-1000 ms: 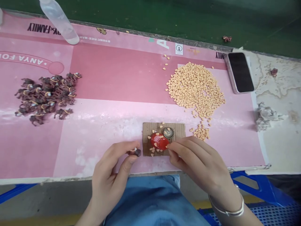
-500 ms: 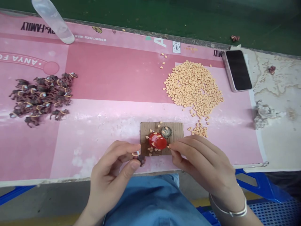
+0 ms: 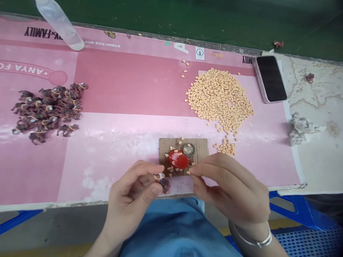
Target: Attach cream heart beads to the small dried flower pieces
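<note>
Presently, one workbench scene, itemised. Left hand point(image 3: 134, 196): fingers curled, thumb and forefinger pinching a small brown horse figure point(image 3: 164, 185), its pale loop point(image 3: 159, 176) showing above the fingertips; the pair has moved rightward since the last look and now sits at the near edge of a cardboard square point(image 3: 183, 146), the figure just below the card and partly behind the thumb. Right hand point(image 3: 230, 189): fingers bunched, thumb and forefinger tips close together at the card's near edge, just beside a tan crumb point(image 3: 188, 172); whether the crumb is held, I cannot tell. The hands are near each other, with the card's front edge between them. On the card: a glossy red dome point(image 3: 178, 159) with tan crumbs stuck on and scattered around it, and a bottle cap point(image 3: 188, 150) just behind it. On the pink mat point(image 3: 128, 85): a tan heap point(image 3: 218, 96) to the right, a pile of brown horses point(image 3: 46, 114) to the left. Beyond these: a phone point(image 3: 270, 78) and a plastic bottle point(image 3: 59, 21). Right wrist: a silver bangle point(image 3: 257, 242).
</note>
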Demonstrator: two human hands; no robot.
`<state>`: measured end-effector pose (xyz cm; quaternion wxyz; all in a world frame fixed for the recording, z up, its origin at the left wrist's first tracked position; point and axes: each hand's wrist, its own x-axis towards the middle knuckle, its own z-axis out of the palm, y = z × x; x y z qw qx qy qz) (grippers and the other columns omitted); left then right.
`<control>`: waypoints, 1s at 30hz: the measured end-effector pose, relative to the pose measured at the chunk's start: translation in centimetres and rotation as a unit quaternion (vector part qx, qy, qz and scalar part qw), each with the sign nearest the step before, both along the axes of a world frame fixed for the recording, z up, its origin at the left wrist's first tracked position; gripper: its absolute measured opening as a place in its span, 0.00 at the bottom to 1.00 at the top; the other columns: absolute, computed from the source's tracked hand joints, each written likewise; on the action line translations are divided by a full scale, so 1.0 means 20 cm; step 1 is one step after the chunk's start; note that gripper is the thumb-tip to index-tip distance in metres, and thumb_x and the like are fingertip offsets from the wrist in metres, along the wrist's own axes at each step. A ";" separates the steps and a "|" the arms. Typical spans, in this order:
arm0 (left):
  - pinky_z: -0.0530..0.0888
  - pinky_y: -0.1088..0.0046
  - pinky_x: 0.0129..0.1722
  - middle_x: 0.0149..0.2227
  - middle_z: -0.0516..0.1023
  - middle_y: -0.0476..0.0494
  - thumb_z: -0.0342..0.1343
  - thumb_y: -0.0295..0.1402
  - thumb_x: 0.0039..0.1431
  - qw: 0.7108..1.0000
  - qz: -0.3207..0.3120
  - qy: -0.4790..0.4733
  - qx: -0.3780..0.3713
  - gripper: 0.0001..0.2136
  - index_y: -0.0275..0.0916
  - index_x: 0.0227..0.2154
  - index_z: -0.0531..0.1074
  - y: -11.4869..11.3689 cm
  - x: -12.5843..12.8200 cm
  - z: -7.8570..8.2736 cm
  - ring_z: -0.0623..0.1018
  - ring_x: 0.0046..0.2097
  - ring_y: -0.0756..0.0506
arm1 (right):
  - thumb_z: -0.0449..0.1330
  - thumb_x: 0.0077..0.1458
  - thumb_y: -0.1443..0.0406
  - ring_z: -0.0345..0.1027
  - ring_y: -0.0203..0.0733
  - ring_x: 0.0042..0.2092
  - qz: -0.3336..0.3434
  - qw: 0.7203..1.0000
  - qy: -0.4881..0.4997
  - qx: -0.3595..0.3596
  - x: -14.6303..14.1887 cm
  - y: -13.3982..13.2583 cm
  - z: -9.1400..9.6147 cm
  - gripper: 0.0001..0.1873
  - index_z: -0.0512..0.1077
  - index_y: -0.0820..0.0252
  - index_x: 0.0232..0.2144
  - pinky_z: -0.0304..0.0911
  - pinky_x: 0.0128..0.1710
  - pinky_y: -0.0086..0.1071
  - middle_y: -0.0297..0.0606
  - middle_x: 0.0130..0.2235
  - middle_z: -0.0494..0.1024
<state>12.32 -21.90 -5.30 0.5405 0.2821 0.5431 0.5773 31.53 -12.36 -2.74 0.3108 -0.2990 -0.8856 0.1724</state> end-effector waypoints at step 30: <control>0.82 0.85 0.33 0.32 0.80 0.50 0.75 0.39 0.61 0.996 0.079 -0.033 -0.011 0.06 0.51 0.40 0.88 0.01 0.04 0.03 0.81 0.29 0.54 | 0.61 0.66 0.80 0.75 0.38 0.31 -0.084 0.994 -0.025 0.069 0.04 0.06 -0.03 0.14 0.72 0.55 0.41 0.73 0.32 0.31 0.33 0.31 0.81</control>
